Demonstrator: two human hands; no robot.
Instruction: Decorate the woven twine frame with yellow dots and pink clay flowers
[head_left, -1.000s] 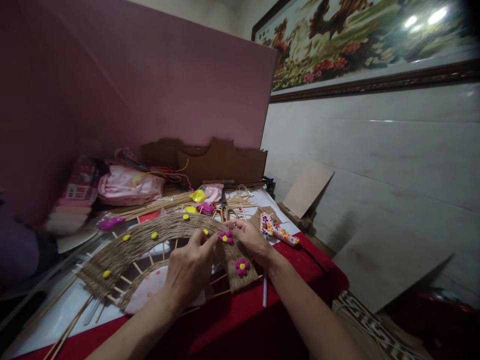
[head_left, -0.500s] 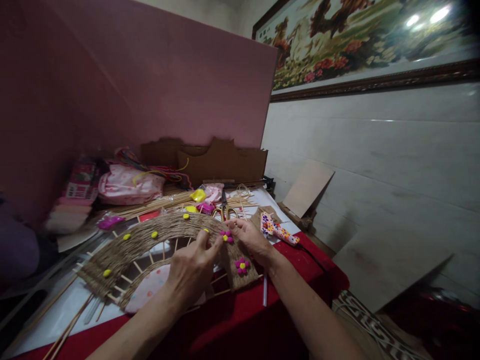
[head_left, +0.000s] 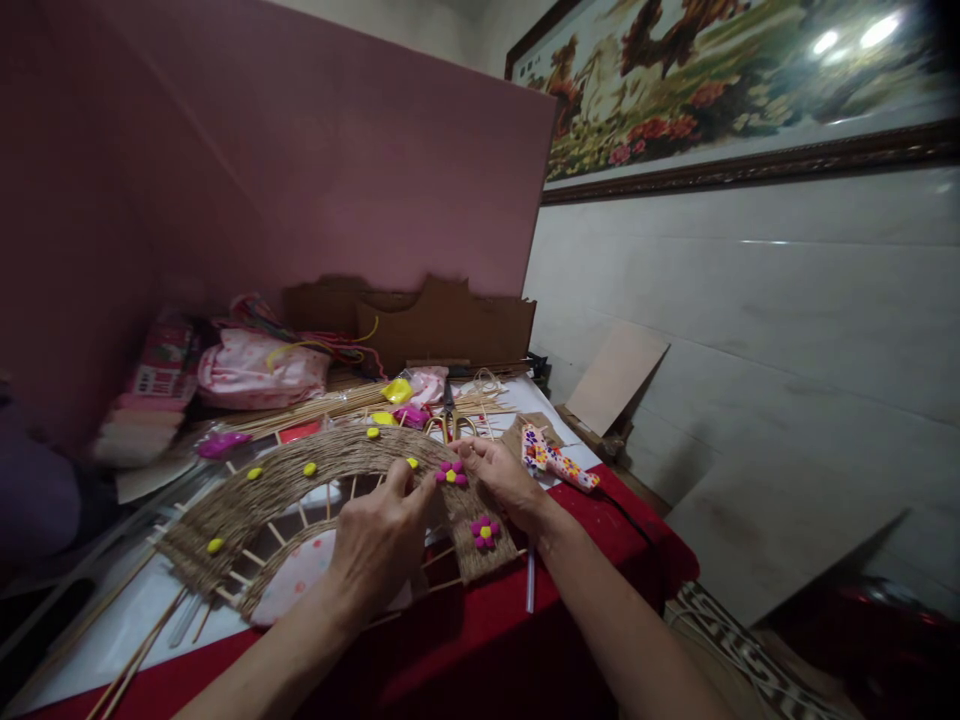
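A woven twine arch (head_left: 337, 455) on thin sticks lies across the table, dotted with yellow clay discs (head_left: 310, 469). Two purple clay flowers with yellow centres adorn its right end, an upper flower (head_left: 451, 473) and a lower flower (head_left: 485, 532). My left hand (head_left: 382, 535) is over the arch's inner edge, fingers curled together just left of the upper flower; anything between the fingertips is hidden. With fingertips just above that flower, my right hand (head_left: 506, 480) is closed on the arch's outer edge. Inside the arch, spotted pale fabric (head_left: 296, 580) is partly covered by my left hand.
Gold-handled scissors (head_left: 448, 420) lie behind the arch, near yellow clay (head_left: 397, 390) and purple clay (head_left: 411, 416). A flower-patterned glue gun (head_left: 555, 458) rests at the right on the red cloth (head_left: 622, 530). Bamboo sticks, a pink fabric bundle (head_left: 262, 370) and cardboard (head_left: 450, 325) are at the back.
My left hand has drawn back slightly to the left from the upper flower, so more of its petals show. The right hand stays at the arch's edge.
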